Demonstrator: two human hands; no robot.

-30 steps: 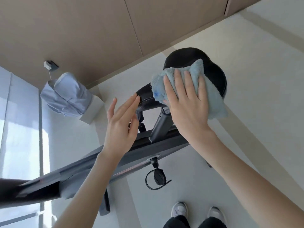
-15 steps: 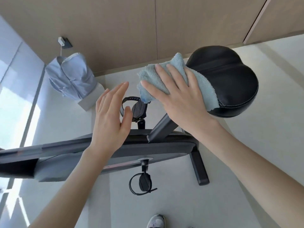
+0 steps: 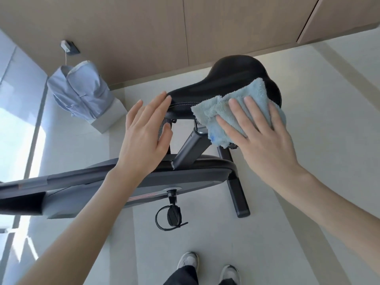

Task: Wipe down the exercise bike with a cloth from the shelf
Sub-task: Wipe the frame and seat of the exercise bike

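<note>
The exercise bike's black saddle (image 3: 232, 79) stands at centre on a grey seat post (image 3: 191, 147) above the dark frame (image 3: 185, 175). A light blue fluffy cloth (image 3: 232, 105) lies over the saddle's near right side. My right hand (image 3: 261, 136) presses flat on the cloth, fingers spread. My left hand (image 3: 144, 136) is open with fingers together, its fingertips at the saddle's narrow nose; whether they touch it I cannot tell. A pedal with a strap (image 3: 170, 219) hangs below the frame.
A light blue shirt (image 3: 80, 91) is draped over a white box (image 3: 111, 116) on the floor at left. Wood wall panels (image 3: 164, 27) run behind the bike. The bike's rear foot bar (image 3: 236, 192) lies on the pale floor. My shoes (image 3: 189, 262) show at the bottom.
My right hand has slid the cloth from the saddle's front left toward its near right side. My left hand stays open near the saddle nose. The view has shifted.
</note>
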